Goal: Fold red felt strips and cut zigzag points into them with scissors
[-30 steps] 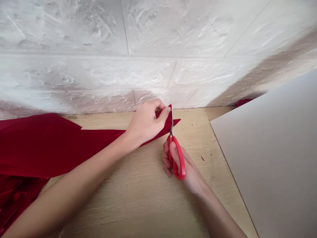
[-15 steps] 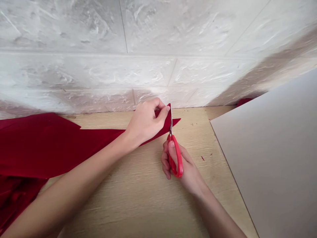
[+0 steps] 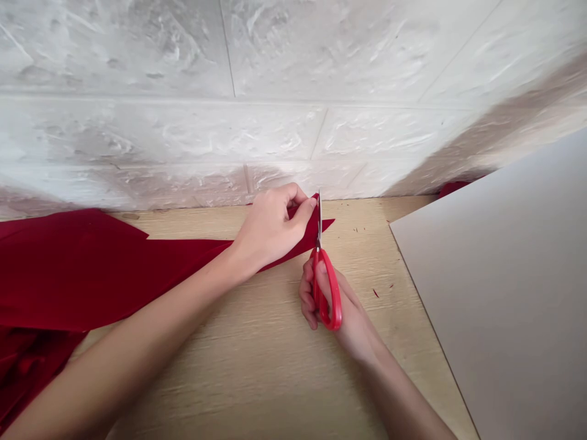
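Observation:
A long piece of dark red felt-like sheet (image 3: 92, 275) lies across the left of the wooden table (image 3: 257, 366) and tapers to a point near the middle. My left hand (image 3: 270, 226) pinches the sheet close to that tip, fingers closed on it. My right hand (image 3: 330, 305) grips red-handled scissors (image 3: 326, 287), fingers through the loops. The blades stand upright in the red sheet just right of my left thumb.
A large grey board (image 3: 504, 287) covers the right side of the table. A white textured brick-pattern wall (image 3: 275, 91) runs along the table's back edge. A few tiny red scraps (image 3: 375, 293) lie between the scissors and the board. More red material shows behind the board's far corner.
The scissor handles closed slightly half a second ago and have opened a little again; the blades have edged further up into the sheet. My left hand has stayed where it was.

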The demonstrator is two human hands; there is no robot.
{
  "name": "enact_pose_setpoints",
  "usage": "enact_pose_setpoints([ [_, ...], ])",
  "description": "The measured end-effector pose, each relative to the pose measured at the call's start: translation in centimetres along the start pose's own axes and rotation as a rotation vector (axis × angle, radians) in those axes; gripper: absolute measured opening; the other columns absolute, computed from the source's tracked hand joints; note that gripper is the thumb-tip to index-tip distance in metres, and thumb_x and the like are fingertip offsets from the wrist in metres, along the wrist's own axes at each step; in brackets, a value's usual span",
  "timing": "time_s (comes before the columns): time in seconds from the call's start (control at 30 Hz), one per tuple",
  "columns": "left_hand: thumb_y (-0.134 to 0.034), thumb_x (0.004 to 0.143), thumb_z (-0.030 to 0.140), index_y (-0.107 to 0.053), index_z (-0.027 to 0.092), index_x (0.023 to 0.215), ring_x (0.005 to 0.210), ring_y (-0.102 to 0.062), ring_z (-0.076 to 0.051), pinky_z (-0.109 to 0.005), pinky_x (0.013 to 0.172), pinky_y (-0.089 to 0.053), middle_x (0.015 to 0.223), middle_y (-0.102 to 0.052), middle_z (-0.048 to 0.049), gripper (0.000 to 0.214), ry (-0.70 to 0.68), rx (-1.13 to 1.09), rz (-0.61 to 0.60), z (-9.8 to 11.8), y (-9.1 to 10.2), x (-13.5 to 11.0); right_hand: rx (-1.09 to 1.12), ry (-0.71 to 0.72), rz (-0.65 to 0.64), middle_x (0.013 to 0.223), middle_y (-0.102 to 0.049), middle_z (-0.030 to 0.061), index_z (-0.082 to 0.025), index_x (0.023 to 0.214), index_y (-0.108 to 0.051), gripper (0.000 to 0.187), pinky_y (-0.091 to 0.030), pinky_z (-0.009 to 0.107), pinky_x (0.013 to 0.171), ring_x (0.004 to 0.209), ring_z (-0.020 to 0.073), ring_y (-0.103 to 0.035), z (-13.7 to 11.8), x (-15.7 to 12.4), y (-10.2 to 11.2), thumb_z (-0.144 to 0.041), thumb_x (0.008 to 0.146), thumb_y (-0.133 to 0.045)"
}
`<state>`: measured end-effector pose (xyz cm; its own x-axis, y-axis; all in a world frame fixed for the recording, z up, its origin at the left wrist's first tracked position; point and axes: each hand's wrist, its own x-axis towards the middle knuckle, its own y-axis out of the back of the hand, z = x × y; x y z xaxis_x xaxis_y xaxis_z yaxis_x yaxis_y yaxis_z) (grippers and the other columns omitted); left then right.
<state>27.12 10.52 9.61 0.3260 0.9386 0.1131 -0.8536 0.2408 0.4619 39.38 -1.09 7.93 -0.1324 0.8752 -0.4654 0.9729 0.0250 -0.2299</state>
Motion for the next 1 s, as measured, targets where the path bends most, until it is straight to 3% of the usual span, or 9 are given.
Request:
enact_pose_setpoints([
  [0.8,-0.054,0.093,0.028,-0.053,0.019,0.069,0.058,-0.045,-0.011,-0.028,0.057,-0.035,0.064,-0.055,0.0022,0.026,-0.01,-0.042,-0.054,-0.11,-0.02,0.06,0.004,0.051,0.031,0.057,-0.04,-0.0073,-0.025,0.078,-0.041,0.051,-0.028,0.026,0.042,0.044,0.0091,-0.034,0.41,0.38,0.15,-0.073,0.089,-0.056],
  [1.0,-0.054,0.094,0.027,-0.055,0.019,0.069,0.058,-0.048,-0.011,-0.027,0.058,-0.038,0.065,-0.058,0.002,0.026,0.013,-0.105,-0.082,-0.09,0.03,0.16,0.003,0.065,0.023,0.055,-0.045,-0.0071,-0.025,0.08,-0.044,0.046,-0.031,0.025,0.042,0.042,0.0099,-0.041,0.65,0.49,0.27,-0.069,0.092,-0.054],
])
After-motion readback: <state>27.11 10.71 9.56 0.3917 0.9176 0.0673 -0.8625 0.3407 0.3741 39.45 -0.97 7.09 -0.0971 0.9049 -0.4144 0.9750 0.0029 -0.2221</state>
